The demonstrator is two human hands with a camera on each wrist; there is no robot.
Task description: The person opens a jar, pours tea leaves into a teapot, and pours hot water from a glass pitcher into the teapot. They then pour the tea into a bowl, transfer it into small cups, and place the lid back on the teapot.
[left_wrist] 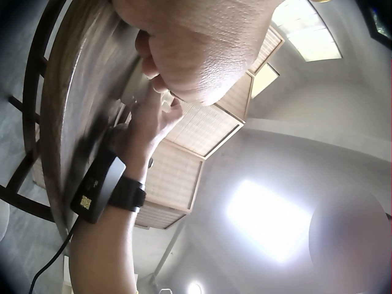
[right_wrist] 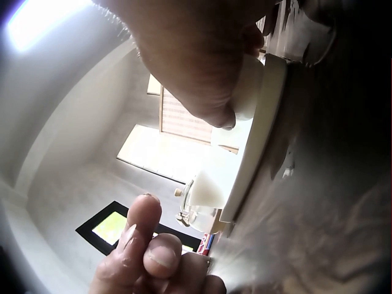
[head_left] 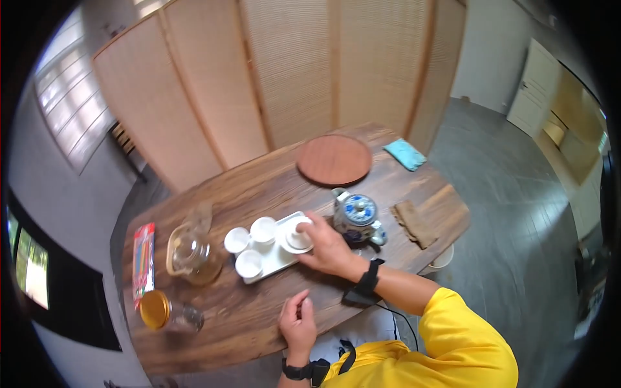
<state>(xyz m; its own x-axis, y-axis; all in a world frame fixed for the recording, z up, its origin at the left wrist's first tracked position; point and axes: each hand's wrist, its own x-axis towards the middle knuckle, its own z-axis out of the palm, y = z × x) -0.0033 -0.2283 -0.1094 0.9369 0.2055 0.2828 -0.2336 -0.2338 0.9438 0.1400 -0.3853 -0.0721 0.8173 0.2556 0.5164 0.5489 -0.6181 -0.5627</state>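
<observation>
My right hand [head_left: 328,249] reaches over a white gaiwan [head_left: 297,240] on a white rectangular tray [head_left: 273,262], with thumb and fingers around its lidded top. In the right wrist view the thumb [right_wrist: 223,116] lies against the white side of the gaiwan. Three white cups, a back one [head_left: 263,229], a left one [head_left: 237,240] and a front one [head_left: 249,264], stand by the tray's left end. A blue-and-white teapot [head_left: 358,218] is just right of this hand. Near the table's front edge, my left hand [head_left: 299,326] holds nothing, its fingers loosely curled.
On the wooden table [head_left: 226,323], a glass teapot [head_left: 194,258], a gold-lidded jar [head_left: 156,310] and a red packet [head_left: 143,258] are at left. A round wooden board [head_left: 334,160] lies at the back; a teal packet [head_left: 405,154] and brown cloth [head_left: 416,223] lie right.
</observation>
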